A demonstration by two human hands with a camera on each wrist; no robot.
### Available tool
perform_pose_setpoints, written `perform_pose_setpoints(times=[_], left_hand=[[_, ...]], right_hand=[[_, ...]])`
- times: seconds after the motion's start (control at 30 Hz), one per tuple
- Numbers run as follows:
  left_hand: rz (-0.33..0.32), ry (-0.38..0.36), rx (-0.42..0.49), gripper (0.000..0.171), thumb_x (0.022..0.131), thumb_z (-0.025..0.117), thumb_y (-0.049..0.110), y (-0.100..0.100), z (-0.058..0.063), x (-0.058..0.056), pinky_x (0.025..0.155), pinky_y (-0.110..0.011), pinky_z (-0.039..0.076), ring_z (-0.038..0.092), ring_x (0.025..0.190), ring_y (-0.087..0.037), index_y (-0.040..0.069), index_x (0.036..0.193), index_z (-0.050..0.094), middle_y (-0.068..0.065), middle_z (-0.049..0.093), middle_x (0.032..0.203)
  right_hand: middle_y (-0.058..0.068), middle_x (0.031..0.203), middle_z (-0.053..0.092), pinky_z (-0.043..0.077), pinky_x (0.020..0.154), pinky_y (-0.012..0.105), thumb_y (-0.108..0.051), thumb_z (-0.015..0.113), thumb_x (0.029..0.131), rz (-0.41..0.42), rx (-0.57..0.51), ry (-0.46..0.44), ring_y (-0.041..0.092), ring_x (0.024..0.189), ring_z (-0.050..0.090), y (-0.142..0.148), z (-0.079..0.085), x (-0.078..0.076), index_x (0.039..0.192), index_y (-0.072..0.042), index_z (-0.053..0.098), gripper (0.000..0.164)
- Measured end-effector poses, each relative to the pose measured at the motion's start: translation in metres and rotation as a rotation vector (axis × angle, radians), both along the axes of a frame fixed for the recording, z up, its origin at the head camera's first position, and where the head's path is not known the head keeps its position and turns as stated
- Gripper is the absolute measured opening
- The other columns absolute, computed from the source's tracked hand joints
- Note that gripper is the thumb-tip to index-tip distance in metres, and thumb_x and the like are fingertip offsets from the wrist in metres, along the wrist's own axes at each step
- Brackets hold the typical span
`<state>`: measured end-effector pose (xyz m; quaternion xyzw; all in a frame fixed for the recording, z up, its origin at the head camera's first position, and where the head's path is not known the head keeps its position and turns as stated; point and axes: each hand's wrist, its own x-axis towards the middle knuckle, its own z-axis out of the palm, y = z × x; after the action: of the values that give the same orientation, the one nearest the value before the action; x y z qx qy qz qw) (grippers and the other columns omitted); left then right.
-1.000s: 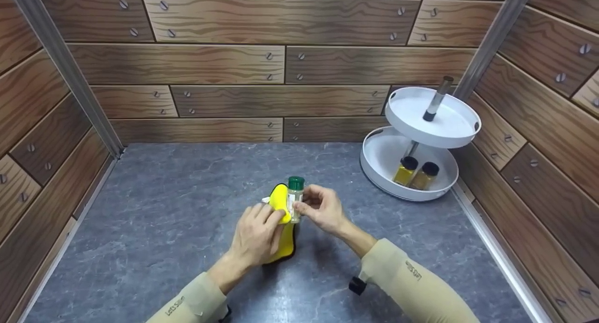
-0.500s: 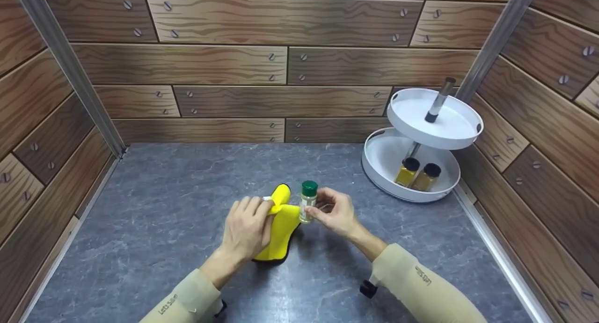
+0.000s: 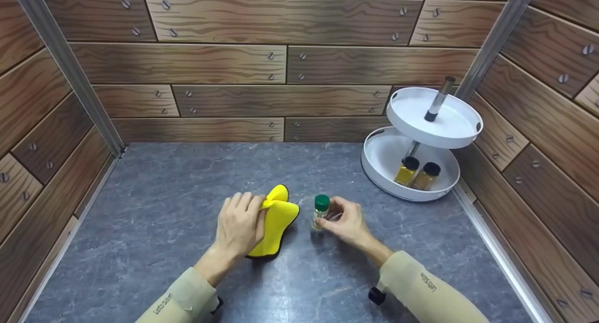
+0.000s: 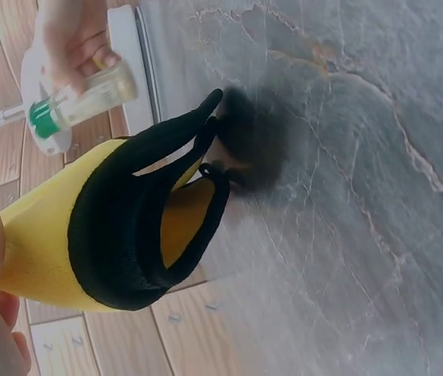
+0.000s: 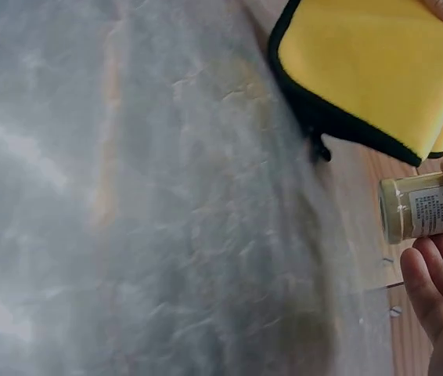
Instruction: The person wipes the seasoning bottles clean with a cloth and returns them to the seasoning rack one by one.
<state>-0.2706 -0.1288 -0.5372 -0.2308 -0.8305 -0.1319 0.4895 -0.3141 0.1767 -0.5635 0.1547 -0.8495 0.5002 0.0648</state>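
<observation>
In the head view my left hand (image 3: pixel 239 223) grips a folded yellow cloth (image 3: pixel 277 222) with a dark edge, just left of the middle of the table. The cloth's black-trimmed folds (image 4: pixel 139 227) hang down in the left wrist view. My right hand (image 3: pixel 347 222) pinches a small clear jar (image 3: pixel 319 216) with a green cap between thumb and fingers. The jar is upright in the head view, a short way right of the cloth and apart from it. A printed label (image 5: pixel 441 210) shows on the jar in the right wrist view. Whether the jar's base touches the table I cannot tell.
A white two-tier round tray (image 3: pixel 374 171) stands at the back right. Its lower tier holds a jar of yellow contents (image 3: pixel 405 172) and a jar of brownish contents (image 3: pixel 426 177), both black-capped. Wood-patterned walls (image 3: pixel 224 65) enclose the grey marbled tabletop (image 3: pixel 164 196).
The jar and cloth were together a second ago. My right hand has carried the jar right and toward me, while my left hand has drawn the cloth slightly left.
</observation>
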Motion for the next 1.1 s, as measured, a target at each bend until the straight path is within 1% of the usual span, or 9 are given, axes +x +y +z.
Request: perform_pose_setpoints(times=[0.23, 0.4, 0.6, 0.7, 0.8, 0.9, 0.97, 1.03, 1.1], left_hand=[[0.014, -0.001, -0.006, 0.015, 0.100, 0.074, 0.022, -0.003, 0.000, -0.001, 0.065, -0.037, 0.042, 0.054, 0.072, -0.027, 0.009, 0.107, 0.073, -0.006, 0.064, 0.085], [0.009, -0.007, -0.005, 0.016, 0.100, 0.074, 0.022, -0.004, 0.000, -0.001, 0.065, -0.037, 0.041, 0.052, 0.072, -0.026, 0.008, 0.108, 0.073, -0.007, 0.063, 0.085], [0.005, -0.006, 0.012, 0.016, 0.100, 0.074, 0.021, -0.003, -0.001, 0.000, 0.065, -0.038, 0.041, 0.052, 0.072, -0.027, 0.007, 0.108, 0.072, -0.008, 0.062, 0.084], [0.009, -0.021, 0.012, 0.016, 0.101, 0.074, 0.022, -0.003, -0.001, 0.000, 0.065, -0.038, 0.042, 0.052, 0.072, -0.027, 0.008, 0.109, 0.072, -0.008, 0.062, 0.085], [0.003, -0.043, 0.019, 0.016, 0.101, 0.074, 0.021, -0.003, -0.002, 0.001, 0.065, -0.038, 0.043, 0.053, 0.073, -0.027, 0.008, 0.110, 0.072, -0.007, 0.062, 0.085], [-0.004, -0.062, 0.028, 0.016, 0.101, 0.075, 0.020, -0.004, -0.002, 0.001, 0.064, -0.037, 0.044, 0.053, 0.073, -0.027, 0.008, 0.110, 0.071, -0.007, 0.061, 0.086], [-0.007, -0.067, 0.031, 0.016, 0.100, 0.076, 0.019, -0.004, -0.003, 0.001, 0.063, -0.037, 0.044, 0.054, 0.073, -0.027, 0.007, 0.111, 0.071, -0.006, 0.061, 0.086], [-0.004, -0.065, 0.032, 0.017, 0.100, 0.076, 0.019, -0.005, -0.003, 0.000, 0.063, -0.037, 0.044, 0.054, 0.072, -0.027, 0.007, 0.111, 0.071, -0.006, 0.061, 0.086], [0.003, -0.060, 0.030, 0.017, 0.100, 0.076, 0.020, -0.005, -0.004, 0.000, 0.063, -0.037, 0.043, 0.054, 0.072, -0.027, 0.007, 0.110, 0.071, -0.006, 0.061, 0.085]], right_hand=[[0.005, 0.094, 0.085, 0.064, 0.074, 0.022, -0.017, 0.100, 0.078, -0.065, 0.079, -0.006, 0.013, 0.080, 0.079, 0.003, -0.014, 0.007, 0.102, -0.012, 0.079, 0.032], [0.001, 0.089, 0.084, 0.062, 0.071, 0.022, -0.021, 0.103, 0.075, -0.123, 0.142, 0.018, 0.011, 0.076, 0.076, 0.002, -0.022, 0.012, 0.094, -0.015, 0.076, 0.034], [-0.001, 0.087, 0.083, 0.060, 0.069, 0.021, -0.022, 0.104, 0.073, -0.152, 0.170, 0.051, 0.008, 0.074, 0.073, -0.001, -0.026, 0.018, 0.090, -0.018, 0.071, 0.037], [-0.001, 0.088, 0.083, 0.060, 0.069, 0.021, -0.024, 0.104, 0.073, -0.168, 0.192, 0.063, 0.008, 0.075, 0.072, -0.003, -0.027, 0.019, 0.090, -0.017, 0.070, 0.039], [0.001, 0.088, 0.082, 0.060, 0.069, 0.022, -0.027, 0.105, 0.074, -0.176, 0.208, 0.054, 0.008, 0.075, 0.071, -0.003, -0.027, 0.019, 0.090, -0.017, 0.069, 0.040], [0.001, 0.087, 0.081, 0.058, 0.068, 0.022, -0.033, 0.106, 0.074, -0.167, 0.229, 0.029, 0.008, 0.075, 0.069, 0.001, -0.026, 0.019, 0.092, -0.016, 0.070, 0.044], [0.002, 0.087, 0.081, 0.058, 0.069, 0.023, -0.037, 0.106, 0.073, -0.141, 0.246, 0.021, 0.009, 0.076, 0.068, 0.004, -0.025, 0.017, 0.095, -0.015, 0.072, 0.046], [0.001, 0.091, 0.081, 0.058, 0.072, 0.024, -0.040, 0.105, 0.075, -0.094, 0.265, 0.024, 0.011, 0.079, 0.070, 0.008, -0.023, 0.016, 0.102, -0.015, 0.075, 0.048], [0.002, 0.099, 0.082, 0.063, 0.078, 0.029, -0.038, 0.103, 0.077, -0.025, 0.265, 0.038, 0.015, 0.086, 0.075, 0.011, -0.023, 0.013, 0.111, -0.015, 0.077, 0.049]])
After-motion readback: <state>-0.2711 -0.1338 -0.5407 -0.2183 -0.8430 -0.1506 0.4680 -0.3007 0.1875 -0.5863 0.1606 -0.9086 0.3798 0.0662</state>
